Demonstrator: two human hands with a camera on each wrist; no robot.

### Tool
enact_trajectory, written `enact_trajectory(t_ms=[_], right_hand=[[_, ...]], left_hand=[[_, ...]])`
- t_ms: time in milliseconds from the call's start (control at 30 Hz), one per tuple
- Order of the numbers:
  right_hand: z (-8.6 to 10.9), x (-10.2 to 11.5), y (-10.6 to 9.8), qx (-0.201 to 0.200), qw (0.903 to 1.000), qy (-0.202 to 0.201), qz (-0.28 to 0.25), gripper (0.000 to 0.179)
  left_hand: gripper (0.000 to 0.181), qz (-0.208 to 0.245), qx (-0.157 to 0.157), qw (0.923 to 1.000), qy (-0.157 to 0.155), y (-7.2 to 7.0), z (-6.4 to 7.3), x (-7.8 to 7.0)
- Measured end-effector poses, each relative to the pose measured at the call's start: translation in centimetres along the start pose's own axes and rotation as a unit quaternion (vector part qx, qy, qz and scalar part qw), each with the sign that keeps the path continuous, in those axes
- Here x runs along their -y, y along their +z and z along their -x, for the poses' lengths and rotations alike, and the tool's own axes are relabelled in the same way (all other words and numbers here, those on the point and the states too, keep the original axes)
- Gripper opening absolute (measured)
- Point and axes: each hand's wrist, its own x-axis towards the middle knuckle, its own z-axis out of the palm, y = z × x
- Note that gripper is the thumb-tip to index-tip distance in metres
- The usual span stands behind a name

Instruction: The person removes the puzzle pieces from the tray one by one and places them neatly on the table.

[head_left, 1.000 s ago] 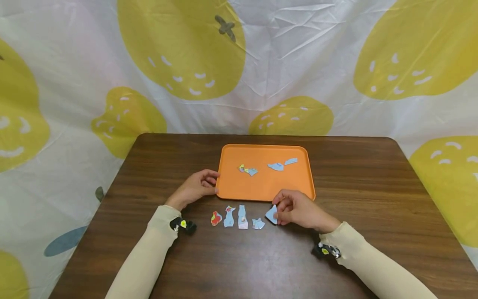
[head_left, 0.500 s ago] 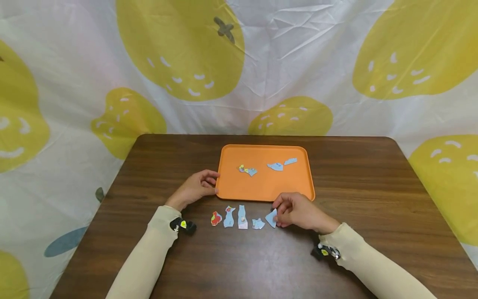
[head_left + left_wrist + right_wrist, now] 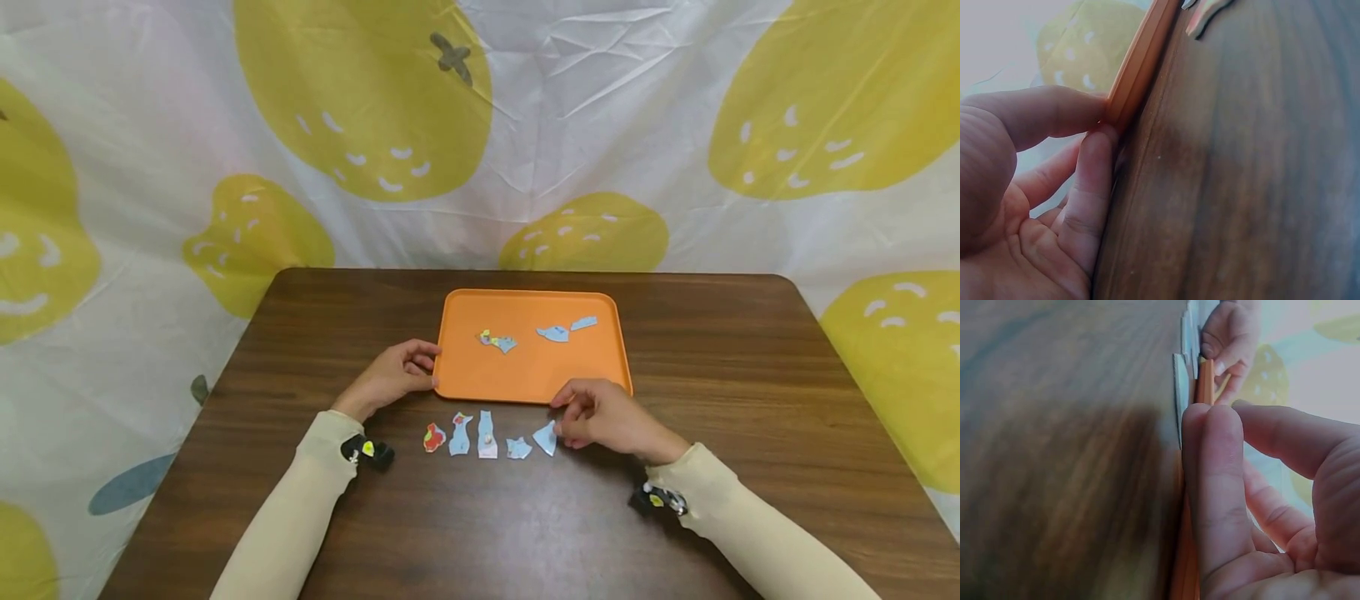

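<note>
My left hand (image 3: pixel 393 375) is at the left edge of an orange tray (image 3: pixel 525 379), thumb and a finger pinching its rim in the left wrist view. By the tray's near right corner, my right hand (image 3: pixel 603 419) has its fingertips beside a light-blue wedge-shaped flat piece (image 3: pixel 545 438) and grips nothing. That wedge ends a row of irregular flat pieces on the table: a red one (image 3: pixel 433 438), a blue one with a red top (image 3: pixel 460 437), a tall strip (image 3: pixel 487 437) and a small jagged one (image 3: pixel 518 449).
On the tray lie a yellow-and-blue piece (image 3: pixel 500 342), a curved blue piece (image 3: pixel 553 334) and a narrow blue strip (image 3: pixel 584 322). A brown wooden table (image 3: pixel 480 533) carries everything. Behind it hangs a white cloth (image 3: pixel 540 108) with yellow fruit prints.
The wedge, held tilted by my right hand a second ago, now lies flat at the row's right end. My right fingers have let go and drawn slightly right. The left hand stays put.
</note>
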Motion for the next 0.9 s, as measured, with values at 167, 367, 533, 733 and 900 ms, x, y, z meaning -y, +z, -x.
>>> enact_trajectory(t_ms=[167,367,533,733,900], right_hand=[[-0.4,0.0,-0.1,0.001,0.9998,0.007,-0.021,0.033],[-0.9,0.3,-0.2,-0.003,0.9996,0.004,-0.029,0.033],[-1.3,0.8,-0.4,-0.011,0.9995,-0.001,-0.029,0.033],[-1.9,1.3,-0.7,-0.023,0.9992,-0.009,-0.032,0.034],[-2.5,1.8,-0.7,-0.030,0.9990,-0.018,-0.029,0.036]], left_hand=[[0.055,-0.001,-0.002,1.0000,-0.002,0.0,0.2,0.1],[0.054,0.002,0.000,1.0000,0.004,-0.1,0.0,0.3],[0.054,0.005,0.001,1.0000,0.004,-0.1,-0.1,0.4],[0.054,0.014,0.006,0.9998,0.009,-0.1,-0.2,0.1],[0.054,0.016,0.007,0.9998,0.011,0.0,-0.2,0.2]])
